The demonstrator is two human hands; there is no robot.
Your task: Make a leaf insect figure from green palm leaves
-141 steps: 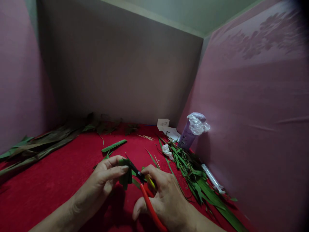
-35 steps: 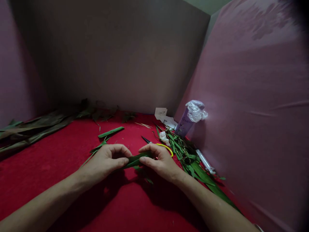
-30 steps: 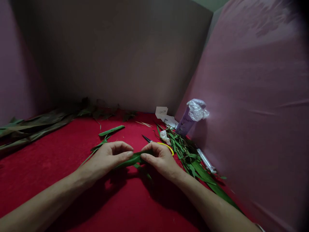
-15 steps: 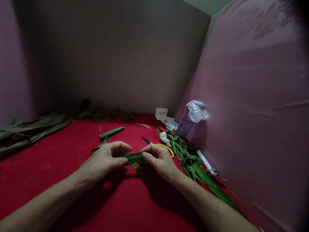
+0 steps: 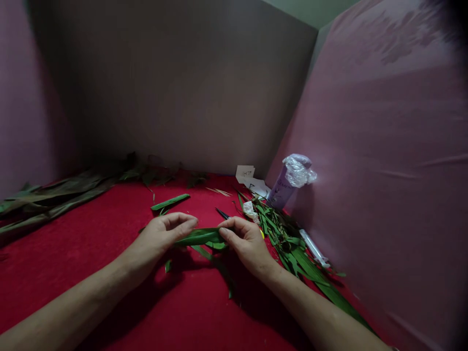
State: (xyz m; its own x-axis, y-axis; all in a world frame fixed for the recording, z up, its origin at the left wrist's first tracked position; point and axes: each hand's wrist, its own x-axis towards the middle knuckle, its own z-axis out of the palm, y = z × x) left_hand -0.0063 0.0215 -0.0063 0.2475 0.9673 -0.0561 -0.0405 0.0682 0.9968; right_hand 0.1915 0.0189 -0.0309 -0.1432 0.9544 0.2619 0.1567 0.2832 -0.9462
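Two bare hands at work over red cloth, approx. mid-front from where I stand. R hand: thumb + forefinger pinch R end of a folded green leaf. L hand: thumb & forefinger drawn close tog. just above the leaf's L end; other fingers hidden, can't tell if they grip it. Leaf is btwn the hands, approx. level, lengthwise L–R.

Below leaf: narrow green strip, slants down to R; hanging or lying, can't tell. Small leaf scrap under L hand. Scissors just beyond R hand, dark blades pointing away; handles mostly hidden, bit of yellow showing.

Farther back: cut leaf piece beyond L hand; thin sticks, loose bunch; white cards nr back wall.

R side: heap of leaf cuttings, crumpled white paper at its edge. Purple container behind heap, clear plastic wrap abt its top. Clear tube betw. heap & pink wall. Far L: long dull leaves, piled.
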